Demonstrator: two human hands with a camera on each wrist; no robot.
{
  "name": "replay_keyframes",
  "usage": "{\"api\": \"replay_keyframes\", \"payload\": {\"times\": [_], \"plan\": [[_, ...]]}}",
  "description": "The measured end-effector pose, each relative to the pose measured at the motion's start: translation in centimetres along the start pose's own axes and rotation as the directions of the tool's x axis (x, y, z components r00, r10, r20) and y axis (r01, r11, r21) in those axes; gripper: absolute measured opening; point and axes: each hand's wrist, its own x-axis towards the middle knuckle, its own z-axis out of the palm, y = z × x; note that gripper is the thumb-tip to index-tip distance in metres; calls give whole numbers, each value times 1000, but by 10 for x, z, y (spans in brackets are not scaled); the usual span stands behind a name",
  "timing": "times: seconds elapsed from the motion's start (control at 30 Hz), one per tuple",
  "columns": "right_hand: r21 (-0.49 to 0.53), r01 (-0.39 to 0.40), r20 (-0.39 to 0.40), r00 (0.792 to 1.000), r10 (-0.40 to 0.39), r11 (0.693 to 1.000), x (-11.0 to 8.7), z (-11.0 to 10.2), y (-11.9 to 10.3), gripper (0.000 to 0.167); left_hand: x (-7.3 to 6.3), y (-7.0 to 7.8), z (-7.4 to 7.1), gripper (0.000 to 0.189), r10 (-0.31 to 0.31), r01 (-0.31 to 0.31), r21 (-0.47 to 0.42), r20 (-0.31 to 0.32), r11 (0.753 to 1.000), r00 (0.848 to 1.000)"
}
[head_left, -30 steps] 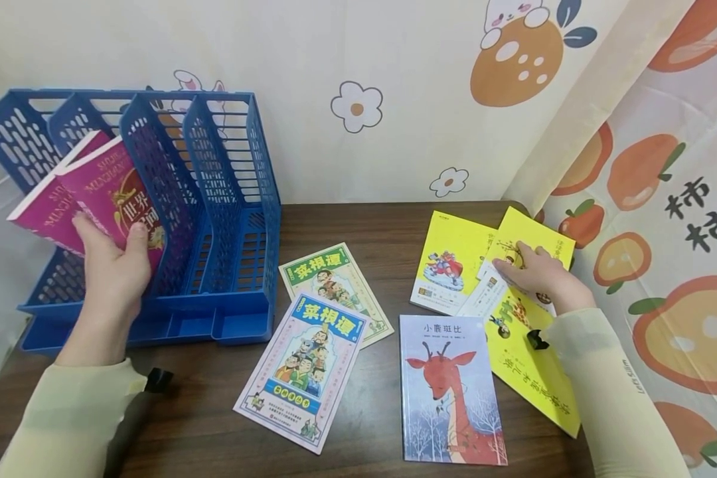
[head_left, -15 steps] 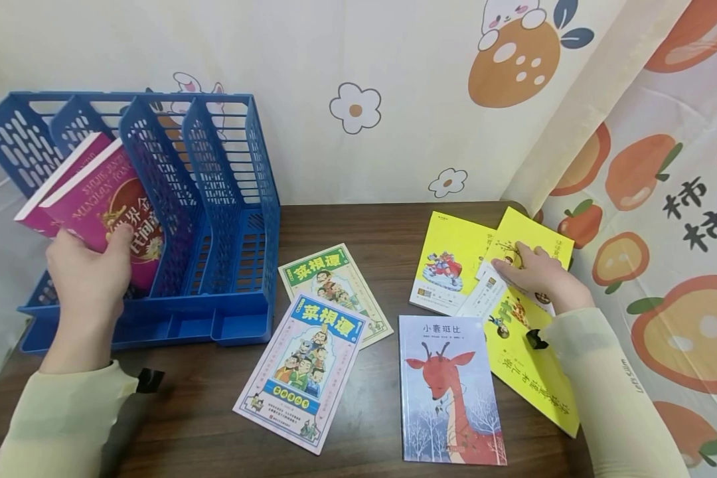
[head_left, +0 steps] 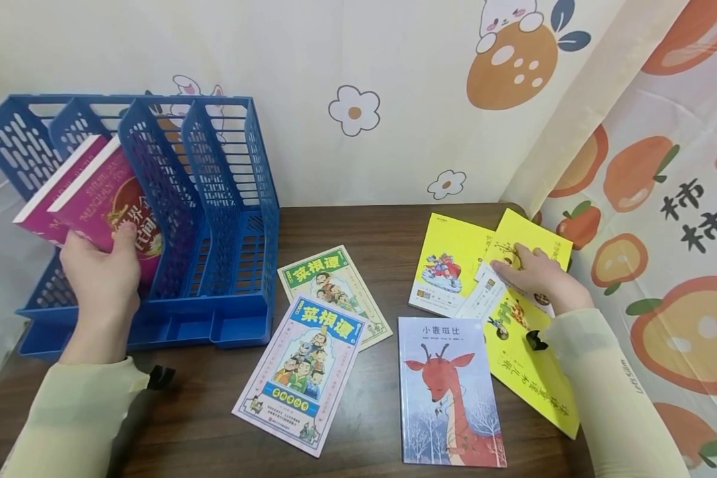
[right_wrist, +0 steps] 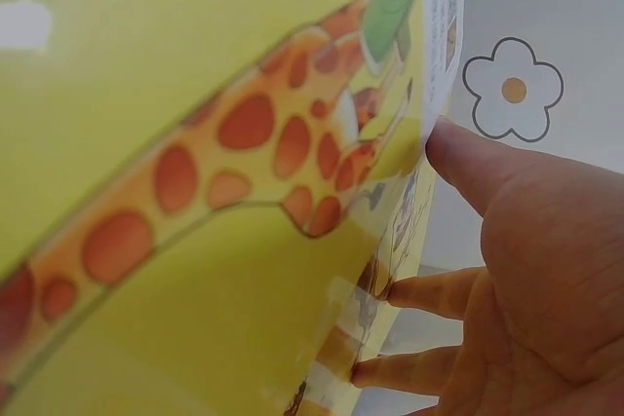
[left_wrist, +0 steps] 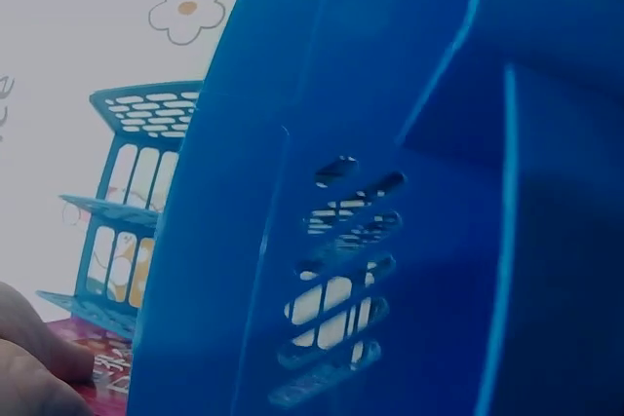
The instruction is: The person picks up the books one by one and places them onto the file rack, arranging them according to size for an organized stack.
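My left hand (head_left: 101,272) holds a magenta book (head_left: 113,206) at its lower edge, thumb across the front cover. The book leans tilted in a compartment of the blue file rack (head_left: 233,305), with a second magenta book (head_left: 42,206) behind it. In the left wrist view, the rack's blue wall (left_wrist: 214,241) hides most of the hand; only some fingers (left_wrist: 39,358) show. My right hand (head_left: 540,275) rests on a yellow book (head_left: 532,232), fingers and thumb extended. Its thumb and fingertips touch the yellow book edges in the right wrist view, beside a giraffe cover (right_wrist: 214,153).
Two comic-style booklets, one green (head_left: 358,292) and one pink (head_left: 299,392), overlap mid-table. A blue deer book (head_left: 451,392) lies at front. Another yellow book (head_left: 445,259) and a yellow giraffe book (head_left: 538,372) lie around the right hand. Curtains stand behind and at right.
The left hand and the front magenta book have shifted slightly down, then a little back to the right. The right hand and the table books stay put.
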Motion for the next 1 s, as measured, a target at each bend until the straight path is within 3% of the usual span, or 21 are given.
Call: {"api": "replay_keyframes", "payload": {"times": [0.1, 0.2, 0.37, 0.43, 0.53, 0.63, 0.87, 1.0], "plan": [[9, -4, 3, 1000, 4, 1000, 1, 1, 0, 114, -3, 1, -4, 52, -24, 25, 122, -11, 992, 1000], [13, -4, 6, 1000, 4, 1000, 1, 2, 0, 115, -7, 3, -10, 55, -36, 35, 272, -3, 962, 999], [3, 2, 5, 1000, -2, 1000, -1, 2, 1, 112, -11, 7, -20, 56, 25, -28, 418, 12, 908, 1000], [1, 2, 5, 1000, -2, 1000, -1, 2, 1, 110, -12, 9, -24, 54, 90, -82, 489, 7, 868, 996], [3, 3, 6, 1000, -3, 1000, 0, 2, -1, 110, -14, 11, -30, 53, 187, -147, 607, -3, 781, 982], [2, 6, 9, 1000, -6, 1000, 3, 2, -3, 110, -18, 13, -35, 53, 263, -189, 678, -6, 711, 965], [4, 13, 16, 1000, -13, 1000, 4, 1, -1, 112, -25, 22, -38, 53, 343, -253, 737, 30, 627, 939], [13, 7, 12, 1000, -7, 1000, 3, 1, -1, 113, -21, 23, -44, 56, 352, -277, 776, 76, 566, 933]]}}
